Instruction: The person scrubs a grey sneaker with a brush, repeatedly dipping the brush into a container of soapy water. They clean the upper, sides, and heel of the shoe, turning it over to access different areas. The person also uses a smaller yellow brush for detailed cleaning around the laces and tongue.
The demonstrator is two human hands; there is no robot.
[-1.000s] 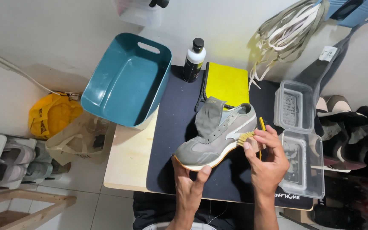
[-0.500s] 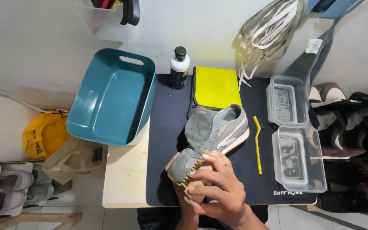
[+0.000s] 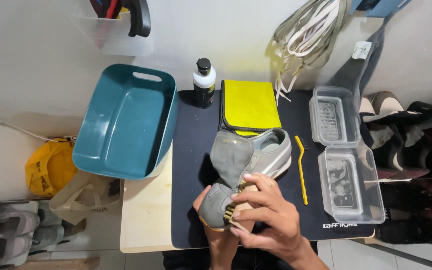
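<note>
Since the earlier frame the right hand [image 3: 263,215] has shifted onto the toe of the grey shoe [image 3: 243,175], gripping a wooden brush [image 3: 238,205] against it. The left hand [image 3: 211,227] clasps the shoe's toe from below, over the dark mat [image 3: 191,150]. A yellow toothbrush [image 3: 302,170] lies just right of the hands on the worktop [image 3: 143,220].

Only the person's two hands and parts of the forearms show, rising from the bottom edge of the head view. Both are bare: no gloves, no rings, no watch or bracelet, and no sleeve reaches the wrists. The right hand [image 3: 263,217] shows its back, with short, trimmed fingernails and knuckles in plain sight. The left hand [image 3: 211,225] is mostly hidden, with only the thumb and part of the wrist visible.
</note>
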